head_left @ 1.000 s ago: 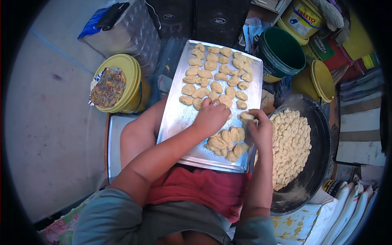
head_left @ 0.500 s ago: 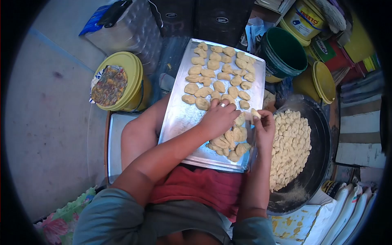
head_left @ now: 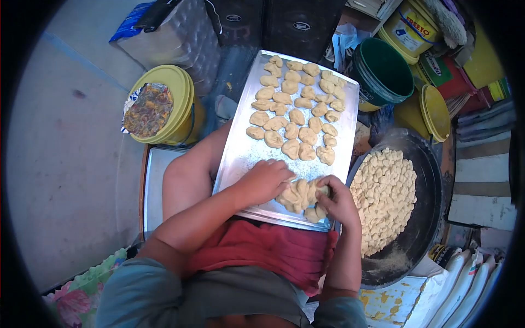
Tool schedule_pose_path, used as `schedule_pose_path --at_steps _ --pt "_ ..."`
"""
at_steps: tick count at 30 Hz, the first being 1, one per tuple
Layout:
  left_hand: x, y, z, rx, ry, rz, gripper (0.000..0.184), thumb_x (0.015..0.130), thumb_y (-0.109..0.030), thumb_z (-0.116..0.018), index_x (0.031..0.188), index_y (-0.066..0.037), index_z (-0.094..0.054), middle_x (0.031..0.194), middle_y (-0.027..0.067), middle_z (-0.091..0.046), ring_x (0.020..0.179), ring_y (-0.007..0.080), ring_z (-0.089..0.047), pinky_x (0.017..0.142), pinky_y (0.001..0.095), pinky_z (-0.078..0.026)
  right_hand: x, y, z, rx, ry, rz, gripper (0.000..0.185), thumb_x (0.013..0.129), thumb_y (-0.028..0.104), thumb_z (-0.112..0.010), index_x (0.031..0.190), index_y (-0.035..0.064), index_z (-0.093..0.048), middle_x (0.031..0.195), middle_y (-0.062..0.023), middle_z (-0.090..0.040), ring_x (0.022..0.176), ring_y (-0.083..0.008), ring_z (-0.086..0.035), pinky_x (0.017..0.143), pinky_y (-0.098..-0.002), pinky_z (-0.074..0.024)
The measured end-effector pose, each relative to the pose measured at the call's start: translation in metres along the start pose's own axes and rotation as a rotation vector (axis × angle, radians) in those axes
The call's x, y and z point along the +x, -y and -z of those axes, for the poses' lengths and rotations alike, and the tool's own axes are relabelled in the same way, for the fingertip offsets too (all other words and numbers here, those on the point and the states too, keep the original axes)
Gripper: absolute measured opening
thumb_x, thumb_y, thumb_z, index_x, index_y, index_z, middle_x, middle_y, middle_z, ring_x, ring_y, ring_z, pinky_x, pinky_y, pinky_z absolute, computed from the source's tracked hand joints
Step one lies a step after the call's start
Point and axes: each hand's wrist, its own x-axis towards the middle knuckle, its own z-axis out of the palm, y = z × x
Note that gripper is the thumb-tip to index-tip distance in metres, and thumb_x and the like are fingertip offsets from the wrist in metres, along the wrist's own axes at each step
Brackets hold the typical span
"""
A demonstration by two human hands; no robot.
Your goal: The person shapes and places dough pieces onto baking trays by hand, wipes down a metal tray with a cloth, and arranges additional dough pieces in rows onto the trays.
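Note:
A metal baking tray [head_left: 235, 164] rests across my lap, with rows of dough pieces [head_left: 297, 116] over its far part. Nearer me on the tray lies a heaped clump of dough [head_left: 297, 197]. My left hand [head_left: 268, 181] has its fingers curled against the clump's left edge; the fingertips are partly hidden. At the other side, my right hand [head_left: 338, 203] grips the clump's right end between thumb and fingers. A small lump of dough sits just below that hand.
To the right stands a wide black basin [head_left: 429, 191] full of small dough pieces [head_left: 385, 197]. A green bucket [head_left: 383, 68] is beyond the tray's right corner. On the left, a yellow lidded bucket [head_left: 183, 93] carries a patterned packet [head_left: 147, 109]. Black boxes [head_left: 298, 38] border the far side.
Both hands have drawn back toward me, from the nearest row to the dough clump. More pieces now show in that row, and the right hand has moved from the tray's edge onto the clump.

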Motion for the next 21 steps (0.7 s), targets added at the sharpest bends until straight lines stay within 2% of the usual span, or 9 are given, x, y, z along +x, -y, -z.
schedule_pose_path --at_steps 2,4,7,8,10,13,15,17,21 --pt "-0.015 0.004 0.009 -0.095 0.096 0.042 0.019 0.086 -0.018 -0.065 0.101 -0.007 -0.063 0.099 0.0108 -0.059 0.099 0.0310 -0.057 0.086 0.0412 -0.044 -0.002 0.014 0.003 0.010 0.088 0.057 0.019 0.084 -0.002 -0.066 0.101 0.0025 -0.061 0.096 -0.0069 -0.065 0.084 -0.0157 -0.059 0.075 -0.0288 -0.0491" --pt "-0.024 0.004 0.018 -0.149 0.147 0.079 0.015 0.085 -0.015 -0.065 0.096 -0.005 -0.062 0.096 0.0112 -0.058 0.096 0.0330 -0.057 0.085 0.0400 -0.046 0.007 0.022 0.006 0.060 0.013 0.015 0.021 0.082 -0.006 -0.067 0.100 0.0019 -0.062 0.096 -0.0057 -0.065 0.085 -0.0127 -0.059 0.076 -0.0264 -0.0481" --pt "-0.028 0.022 0.020 -0.307 -0.079 0.033 0.009 0.086 -0.010 -0.065 0.090 -0.004 -0.060 0.094 0.0088 -0.061 0.089 0.0251 -0.061 0.082 0.0359 -0.048 0.030 0.030 -0.010 0.074 -0.098 0.091 0.022 0.080 -0.003 -0.070 0.100 0.0024 -0.062 0.091 -0.0054 -0.061 0.080 -0.0116 -0.057 0.073 -0.0260 -0.0473" --pt "-0.028 0.025 0.021 -0.409 -0.120 0.122 0.008 0.086 -0.009 -0.065 0.088 -0.003 -0.059 0.093 0.0102 -0.062 0.087 0.0238 -0.062 0.080 0.0346 -0.050 0.041 0.033 -0.024 0.079 -0.156 0.256 0.021 0.081 -0.002 -0.070 0.100 0.0029 -0.063 0.088 -0.0059 -0.058 0.076 -0.0154 -0.057 0.071 -0.0270 -0.0474" --pt "-0.027 0.029 0.029 -0.619 -0.199 0.307 0.009 0.088 -0.007 -0.065 0.084 -0.001 -0.058 0.092 0.0131 -0.065 0.085 0.0214 -0.065 0.076 0.0320 -0.052 0.056 0.050 -0.050 0.022 -0.139 0.246 0.020 0.081 0.002 -0.071 0.100 0.0031 -0.065 0.091 -0.0099 -0.060 0.078 -0.0244 -0.060 0.072 -0.0317 -0.0497" --pt "-0.024 0.040 0.037 -0.520 -0.386 0.367 0.011 0.088 -0.008 -0.066 0.095 0.000 -0.062 0.094 0.0138 -0.067 0.083 0.0212 -0.067 0.075 0.0317 -0.053 0.069 0.061 -0.080 -0.358 -0.115 0.382 0.023 0.079 0.009 -0.071 0.101 0.0047 -0.067 0.092 -0.0152 -0.061 0.088 -0.0353 -0.060 0.075 -0.0439 -0.0494" --pt "-0.024 0.053 0.036 -0.318 -0.467 0.332 0.026 0.086 -0.014 -0.070 0.107 0.000 -0.063 0.092 0.0138 -0.066 0.083 0.0285 -0.066 0.079 0.0356 -0.053 0.065 0.068 -0.088 -0.428 -0.113 0.376 0.024 0.078 0.012 -0.073 0.101 0.0056 -0.067 0.090 -0.0137 -0.061 0.088 -0.0336 -0.060 0.076 -0.0436 -0.0481" --pt "-0.025 0.063 0.032 -0.147 -0.468 0.239 0.030 0.085 -0.016 -0.071 0.109 -0.001 -0.064 0.096 0.0137 -0.065 0.089 0.0316 -0.064 0.082 0.0379 -0.052 0.058 0.069 -0.096 -0.484 -0.072 0.388 0.023 0.076 0.017 -0.076 0.094 0.0055 -0.067 0.090 -0.0137 -0.062 0.088 -0.0345 -0.060 0.078 -0.0439 -0.0471" --pt "-0.026 0.045 0.046 -0.009 -0.419 0.075 0.031 0.084 -0.018 -0.071 0.111 -0.003 -0.065 0.106 0.0130 -0.062 0.099 0.0335 -0.060 0.087 0.0417 -0.050 0.044 0.073 -0.081 -0.556 -0.183 0.271 0.031 0.074 0.017 -0.077 0.102 0.0081 -0.068 0.090 -0.0109 -0.061 0.090 -0.0311 -0.059 0.079 -0.0420 -0.0465"
